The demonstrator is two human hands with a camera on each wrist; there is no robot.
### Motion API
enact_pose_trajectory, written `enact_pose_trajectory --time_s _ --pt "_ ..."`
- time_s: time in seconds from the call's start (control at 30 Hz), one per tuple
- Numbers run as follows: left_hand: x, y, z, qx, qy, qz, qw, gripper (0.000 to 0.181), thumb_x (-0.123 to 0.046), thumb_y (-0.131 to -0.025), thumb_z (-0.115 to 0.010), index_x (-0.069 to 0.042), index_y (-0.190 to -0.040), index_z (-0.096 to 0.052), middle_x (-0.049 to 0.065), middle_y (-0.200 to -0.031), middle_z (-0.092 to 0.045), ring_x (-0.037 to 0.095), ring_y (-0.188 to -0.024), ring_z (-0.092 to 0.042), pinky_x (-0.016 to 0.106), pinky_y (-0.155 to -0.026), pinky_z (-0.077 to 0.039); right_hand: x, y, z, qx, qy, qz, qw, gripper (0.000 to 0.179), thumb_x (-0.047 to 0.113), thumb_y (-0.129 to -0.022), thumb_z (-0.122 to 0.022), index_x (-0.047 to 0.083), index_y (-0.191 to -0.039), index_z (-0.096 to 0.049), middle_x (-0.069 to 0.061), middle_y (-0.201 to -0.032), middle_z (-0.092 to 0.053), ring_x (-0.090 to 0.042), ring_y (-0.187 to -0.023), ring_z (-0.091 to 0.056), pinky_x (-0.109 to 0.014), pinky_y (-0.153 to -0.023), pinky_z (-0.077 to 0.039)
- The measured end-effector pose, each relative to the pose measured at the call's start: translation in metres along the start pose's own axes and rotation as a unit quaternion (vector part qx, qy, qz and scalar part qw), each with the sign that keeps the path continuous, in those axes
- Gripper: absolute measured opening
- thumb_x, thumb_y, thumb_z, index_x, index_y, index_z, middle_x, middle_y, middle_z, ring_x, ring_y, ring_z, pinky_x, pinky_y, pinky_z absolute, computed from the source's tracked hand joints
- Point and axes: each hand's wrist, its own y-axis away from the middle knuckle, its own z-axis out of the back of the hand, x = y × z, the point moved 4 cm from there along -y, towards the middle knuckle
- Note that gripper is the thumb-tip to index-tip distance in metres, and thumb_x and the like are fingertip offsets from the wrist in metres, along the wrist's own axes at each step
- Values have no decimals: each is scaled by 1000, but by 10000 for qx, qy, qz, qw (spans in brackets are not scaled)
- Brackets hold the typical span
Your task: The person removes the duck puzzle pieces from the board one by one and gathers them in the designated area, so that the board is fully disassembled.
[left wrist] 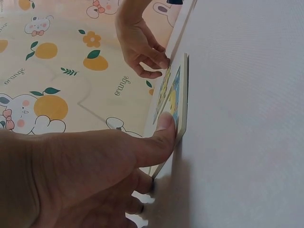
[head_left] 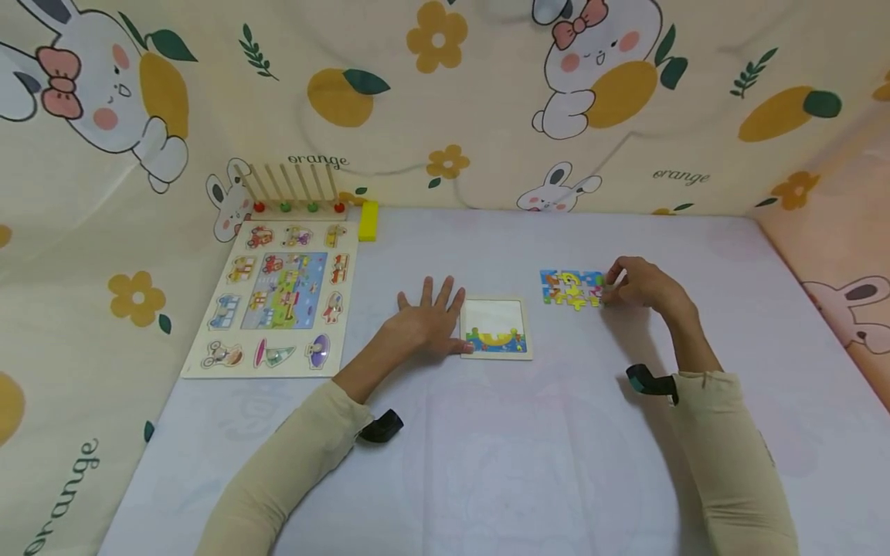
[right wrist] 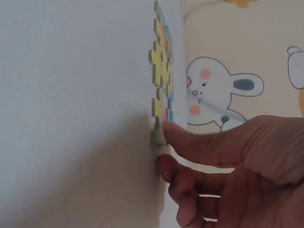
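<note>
In the head view the left hand (head_left: 427,324) lies with spread fingers on the table, its thumb resting on the left edge of a small wooden puzzle tray (head_left: 526,332). A joined row of blue and yellow jigsaw pieces (head_left: 495,342) fills the tray's lower part; its upper part is bare. To the tray's upper right lies a joined block of jigsaw pieces (head_left: 572,287). At that block's right end the right hand (head_left: 636,284) holds an edge jigsaw piece (right wrist: 159,137) between thumb and curled index finger, its thumb on the piece.
A large wooden picture board (head_left: 202,355) with vehicle shapes lies on the left. Behind it stands a counting rack (head_left: 295,208) with thin rods and beads, beside a yellow block (head_left: 368,222). A patterned cloth (head_left: 487,100) hangs along the table's back edge.
</note>
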Motion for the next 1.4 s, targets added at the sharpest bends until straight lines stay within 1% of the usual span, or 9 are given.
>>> enact_pose_trajectory --time_s 0.13,0.27,0.5,0.63,0.77,0.9,1.03,1.2,1.4 --pt "-1 0 1 20 -1 22 10000 100 -65 -103 -49 -16 -169 7 12 -176 18 44 -163 12 77 -123 -15 -1 0 0 -42 76 54 9999 35 16 -91 -78 -8 -112 -63 -34 -119 -62 -44 -106 -58 -51 -84 -48" --pt "-1 1 1 61 13 8 10000 101 -66 -102 -49 -16 -169 8 13 -176 18 45 -163 12 77 -124 -15 -1 -1 -2 -62 30 18 10000 30 16 -91 -80 -7 -107 -67 -31 -113 -66 -41 -102 -60 -49 -83 -47" --pt "2 1 1 158 94 -109 9998 104 -67 -101 -51 -15 -168 8 13 -175 20 45 -163 13 77 -123 -15 0 1 -3 -48 25 43 10000 31 14 -92 -78 -7 -110 -65 -33 -116 -66 -43 -104 -61 -49 -84 -47" --pt "4 1 1 124 97 -154 9998 107 -68 -99 -54 -14 -169 7 13 -176 19 46 -163 12 78 -123 -15 3 3 -1 -69 104 31 9999 32 15 -93 -76 -8 -112 -64 -34 -119 -63 -45 -106 -59 -51 -84 -48" --pt "4 0 1 80 30 -175 9998 109 -69 -98 -56 -14 -169 6 14 -176 18 47 -163 11 78 -123 -16 11 6 2 -174 272 8 9995 36 17 -94 -76 -9 -115 -61 -35 -121 -62 -44 -104 -58 -49 -82 -49" --pt "4 1 1 79 47 -180 9998 110 -69 -97 -57 -15 -169 6 13 -176 17 46 -163 11 77 -123 -16 29 12 6 -334 339 161 9987 37 19 -95 -75 -8 -116 -60 -34 -116 -65 -42 -98 -61 -46 -77 -50" --pt "4 1 2 79 55 -159 9998 112 -70 -96 -59 -15 -169 6 13 -176 18 45 -163 12 76 -124 -15 57 20 5 -399 253 556 9973 34 17 -96 -74 -7 -116 -61 -28 -104 -68 -36 -89 -64 -40 -70 -49" --pt "4 1 1 87 71 -157 9998 115 -70 -94 -61 -15 -169 6 13 -176 19 45 -163 12 76 -124 -15 93 28 -12 -256 81 1098 9936 30 18 -97 -74 -4 -114 -63 -18 -92 -67 -26 -79 -61 -33 -66 -46" --pt "3 1 1 114 14 -157 9998 116 -72 -94 -60 -15 -168 8 13 -175 21 45 -162 14 77 -124 -13 128 36 -38 -126 -55 1691 9855 21 16 -97 -74 1 -108 -66 -12 -85 -67 -20 -73 -59 -31 -67 -46"
